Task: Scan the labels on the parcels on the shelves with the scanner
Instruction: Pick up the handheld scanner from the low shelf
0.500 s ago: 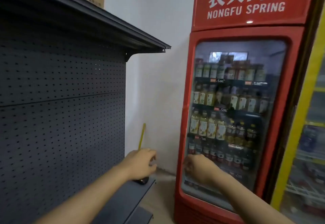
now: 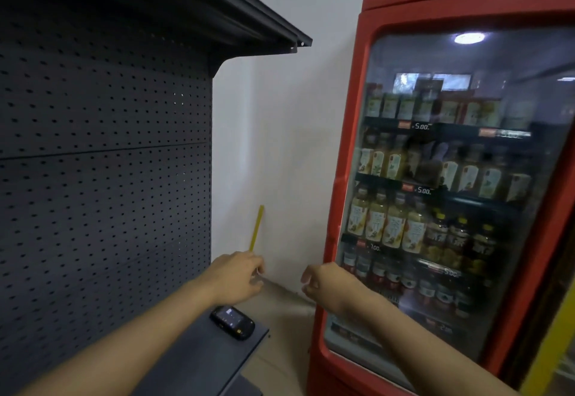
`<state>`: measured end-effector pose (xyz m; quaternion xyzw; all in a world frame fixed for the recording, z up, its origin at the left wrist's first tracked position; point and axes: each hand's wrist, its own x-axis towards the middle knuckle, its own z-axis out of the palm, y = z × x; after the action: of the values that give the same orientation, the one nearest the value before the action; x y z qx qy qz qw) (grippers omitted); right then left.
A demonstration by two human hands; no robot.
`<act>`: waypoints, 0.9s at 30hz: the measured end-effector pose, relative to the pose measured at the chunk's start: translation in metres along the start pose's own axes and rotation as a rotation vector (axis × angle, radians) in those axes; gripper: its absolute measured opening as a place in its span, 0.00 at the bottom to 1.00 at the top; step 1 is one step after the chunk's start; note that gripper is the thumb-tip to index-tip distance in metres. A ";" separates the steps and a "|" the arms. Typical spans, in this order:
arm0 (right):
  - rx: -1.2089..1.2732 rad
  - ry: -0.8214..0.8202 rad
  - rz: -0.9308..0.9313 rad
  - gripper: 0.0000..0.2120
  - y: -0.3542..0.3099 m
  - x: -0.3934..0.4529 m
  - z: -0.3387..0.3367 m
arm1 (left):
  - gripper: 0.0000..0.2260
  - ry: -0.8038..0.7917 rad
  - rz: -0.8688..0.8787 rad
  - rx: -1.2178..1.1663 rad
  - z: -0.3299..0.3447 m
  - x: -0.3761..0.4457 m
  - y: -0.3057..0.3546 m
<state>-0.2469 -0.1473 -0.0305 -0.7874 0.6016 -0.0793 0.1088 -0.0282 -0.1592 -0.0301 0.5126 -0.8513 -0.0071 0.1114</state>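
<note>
Uncovered since half a second ago: left hand [image 2: 238,274] has lifted off the scanner [image 2: 232,322], which lies screen-up on the dark shelf [image 2: 199,361] near its right end, just below that hand. Left fingers loosely curled, holding nothing. Right hand [image 2: 322,283] likewise half-curled, empty, before the red drinks fridge [image 2: 348,177]. Yellow strip [image 2: 256,227] leans on the wall behind. Perforated back panel [image 2: 102,162] to the left.

Dim, soft indoor light — a ceiling lamp glares in the fridge door [image 2: 451,177]; edges bow and blur.
</note>
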 end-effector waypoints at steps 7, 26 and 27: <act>0.009 -0.054 -0.047 0.16 0.012 0.089 0.003 | 0.15 -0.008 -0.081 -0.008 0.012 0.059 -0.044; -0.048 -0.365 -0.318 0.18 0.016 0.302 0.105 | 0.10 -0.105 -0.592 -0.084 0.107 0.119 -0.163; -0.025 -0.381 -0.324 0.18 0.018 0.312 0.116 | 0.10 -0.105 -0.619 -0.095 0.113 0.121 -0.167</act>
<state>-0.1516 -0.4435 -0.1488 -0.8756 0.4370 0.0616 0.1964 0.0406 -0.3553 -0.1393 0.7404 -0.6583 -0.1068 0.0837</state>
